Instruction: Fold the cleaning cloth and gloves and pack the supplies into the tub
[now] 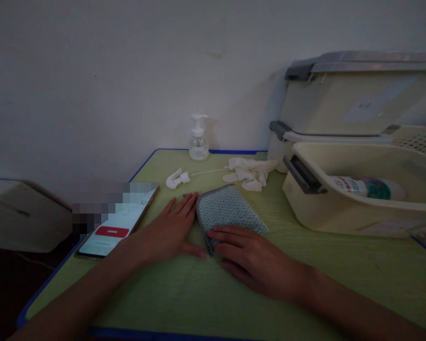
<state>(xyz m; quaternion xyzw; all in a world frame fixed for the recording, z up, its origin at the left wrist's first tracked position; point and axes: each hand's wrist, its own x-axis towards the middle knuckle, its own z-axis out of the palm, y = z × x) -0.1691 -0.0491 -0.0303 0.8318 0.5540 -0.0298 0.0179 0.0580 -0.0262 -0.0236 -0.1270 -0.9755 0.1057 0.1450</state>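
Note:
A pale blue-grey scrubbing sponge pad [230, 206] with a dark checked edge lies on the green table [184, 293]. My left hand [172, 227] rests palm down at its left side, fingers stretched out and thumb spread, with the fingertips by the pad's edge. On the pad's near part lie the fingers of my right hand [250, 260], extended and not wrapped round it. Behind the pad are a crumpled white glove [252, 173] and a white spray or pump head [178, 179] with a thin tube.
A clear pump bottle [199, 148] stands at the table's back edge by the wall. A lit smartphone [120, 222] lies at the left. On the right, a cream basket [341, 220] holds a labelled bottle [367, 187]; lidded storage boxes [341, 102] are stacked behind it.

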